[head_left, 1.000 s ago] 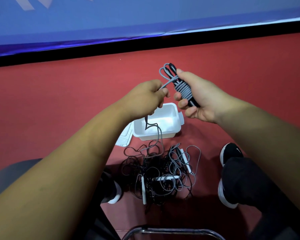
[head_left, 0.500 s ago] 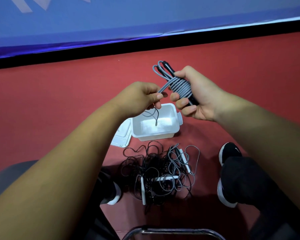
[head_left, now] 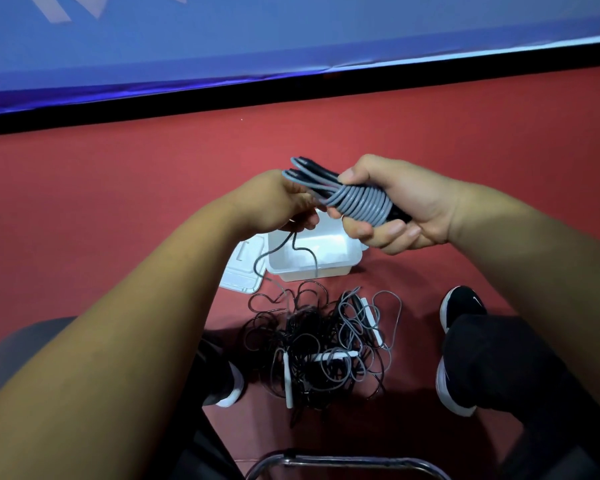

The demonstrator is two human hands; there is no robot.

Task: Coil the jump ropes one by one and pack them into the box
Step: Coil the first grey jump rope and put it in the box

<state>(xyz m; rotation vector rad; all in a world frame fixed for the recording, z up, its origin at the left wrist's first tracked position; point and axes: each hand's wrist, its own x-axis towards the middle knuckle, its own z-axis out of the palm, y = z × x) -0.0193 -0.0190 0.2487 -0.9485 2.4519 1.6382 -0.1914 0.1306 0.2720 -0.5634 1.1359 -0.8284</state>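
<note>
My right hand (head_left: 400, 206) grips a grey jump rope (head_left: 357, 202) wound in tight turns round its black handles, with loops sticking out to the upper left. Beside those loops my left hand (head_left: 274, 202) pinches the rope's loose tail, which hangs down in front of the box. A white plastic box (head_left: 326, 261) stands open on the red floor below my hands, its inside bare where visible. Nearer to me lies a tangled pile of black and grey jump ropes (head_left: 319, 348) with white handles.
The box's white lid (head_left: 243, 268) lies flat to its left. My two black shoes (head_left: 461, 306) (head_left: 222, 382) flank the pile. A metal chair frame (head_left: 343, 462) runs along the bottom edge. A blue banner (head_left: 291, 39) with a black strip bounds the floor at the back.
My left hand carried the tail round the bundle, adding turns. The bundle tipped from upright towards lying flat, and more of the loose tail now hangs over the box.
</note>
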